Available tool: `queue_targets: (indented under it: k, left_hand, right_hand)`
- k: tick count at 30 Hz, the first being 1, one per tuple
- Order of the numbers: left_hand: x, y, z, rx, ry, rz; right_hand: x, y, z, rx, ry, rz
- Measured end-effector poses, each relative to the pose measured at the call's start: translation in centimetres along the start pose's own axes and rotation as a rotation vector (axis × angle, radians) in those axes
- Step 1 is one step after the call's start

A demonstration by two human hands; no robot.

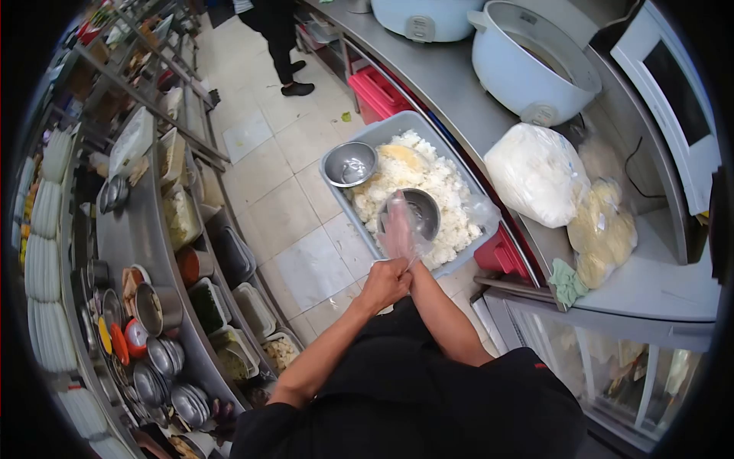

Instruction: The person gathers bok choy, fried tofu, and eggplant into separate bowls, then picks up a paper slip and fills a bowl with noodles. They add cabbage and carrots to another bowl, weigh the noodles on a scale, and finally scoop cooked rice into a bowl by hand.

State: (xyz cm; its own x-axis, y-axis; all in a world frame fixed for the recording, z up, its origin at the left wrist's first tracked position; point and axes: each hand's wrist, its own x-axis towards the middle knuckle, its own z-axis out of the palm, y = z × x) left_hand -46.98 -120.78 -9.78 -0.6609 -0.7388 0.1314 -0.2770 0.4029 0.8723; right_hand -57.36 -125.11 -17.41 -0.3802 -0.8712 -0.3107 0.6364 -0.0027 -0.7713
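My right hand point(399, 229) is inside a clear plastic glove, its fingers stretched out and held together over the tub. At the wrist, my left hand point(384, 283) is closed on the cuff of this glove. Below my gloved hand, a metal bowl point(428, 208) sits in white cooked rice point(451, 180). The rice fills much of a grey-blue plastic tub point(336, 195). A second metal bowl point(350, 164) lies at the tub's far left corner. Between the bowls and the far rim shows a yellowish patch point(403, 156) that I cannot identify.
Two large rice cookers point(527, 73) stand on the steel counter point(436, 69) at right, near a white plastic bag point(535, 176) and a bag of yellowish contents point(604, 237). Food containers and pans point(159, 306) line the left. Farther down the tiled aisle stands a person point(275, 34).
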Motion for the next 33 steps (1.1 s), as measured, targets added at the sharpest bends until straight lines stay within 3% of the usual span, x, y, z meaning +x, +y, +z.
queue_targets:
  k: [1, 3, 4, 5, 7, 8, 9, 11, 12, 14, 15, 17, 18, 19, 20, 21, 23, 25, 26, 28, 29, 31, 33]
  left_hand:
    - [0.2, 0.5, 0.1, -0.043, -0.024, 0.010]
    - [0.3, 1.1, 0.2, -0.036, -0.137, -0.014]
    - [0.4, 0.8, 0.3, -0.022, -0.237, -0.046]
    - [0.7, 0.3, 0.2, -0.027, -0.245, -0.056]
    - [2.0, -1.7, -0.2, -0.167, -0.249, -0.062]
    - [3.1, -4.0, -0.3, 0.037, -0.063, -0.015]
    - [4.1, -7.2, -0.3, 0.245, 0.120, 0.037]
    - [5.0, -14.6, 1.0, 0.538, 0.273, -0.083]
    - [5.9, -15.4, 1.3, 0.537, 0.269, -0.082]
    - [7.4, -16.4, 2.1, -0.333, -0.009, -0.834]
    - [8.0, -16.6, 2.1, -0.333, -0.017, -0.847]
    - [9.0, -16.1, 0.9, -0.401, -0.138, -0.939]
    - [9.3, -15.4, 0.2, -0.386, -0.140, -0.891]
    - [9.2, -16.1, 0.3, -0.349, 0.019, -0.837]
    - [9.2, -15.7, -0.9, -0.404, 0.029, -0.831]
    - [9.4, -14.8, -2.7, -0.459, 0.044, -0.822]
    - [8.8, -13.2, -5.4, -0.498, 0.168, -0.805]
    - [7.2, -13.5, -7.3, -0.508, 0.222, -0.817]
    - [6.2, -13.5, -7.9, -0.549, 0.278, -0.833]
    - [3.7, -13.3, -8.7, -0.586, 0.340, -0.849]
    - [2.4, -13.2, -9.1, -0.589, 0.379, -0.862]
    - [0.1, -12.5, -9.6, -0.591, 0.418, -0.878]
    - [-1.9, -11.2, -9.6, -0.619, 0.525, -0.877]
  right_hand:
    - [0.3, 0.0, -0.9, 0.003, 0.023, -0.005]
    - [0.9, -0.5, -2.1, -0.271, 0.048, -0.302]
    - [0.1, -2.5, -2.4, -0.105, 0.255, -0.113]
    - [0.7, -2.7, -4.5, -0.106, 0.264, -0.102]
    - [1.9, -3.2, -10.0, -0.575, 0.529, -0.227]
    - [2.1, -4.5, -11.4, -0.609, 0.850, -0.098]
    - [2.0, -4.6, -12.5, -0.606, 0.847, -0.093]
    - [1.6, -4.2, -14.0, -1.274, 0.482, 0.064]
    - [2.3, -3.6, -14.2, -1.273, 0.485, 0.066]
    - [3.1, -1.7, -14.5, -1.511, 0.075, 0.346]
    - [3.2, -1.6, -14.8, -1.508, 0.075, 0.363]
    - [3.4, -2.1, -15.0, -1.443, -0.004, -0.005]
    - [2.8, -2.7, -14.3, -1.441, -0.003, 0.016]
    - [2.4, -3.7, -12.8, -0.963, -0.036, -0.008]
    - [2.1, -4.4, -11.7, -0.485, -0.063, -0.037]
    - [1.7, -4.5, -11.1, -0.486, -0.065, -0.032]
    - [0.0, -4.1, -10.2, -1.411, -0.359, -0.024]
    - [-1.9, 2.8, -12.5, -1.395, -0.414, -0.275]
    - [-2.2, 3.6, -11.7, -1.397, -0.417, -0.283]
    - [-2.1, 5.0, -10.1, -1.709, -0.285, 0.202]
    - [-1.7, 5.0, -10.2, -1.705, -0.289, 0.198]
    - [-1.1, 3.8, -10.5, -1.457, -0.326, -0.100]
    - [-0.3, -0.1, -9.8, -1.279, -0.271, -0.129]
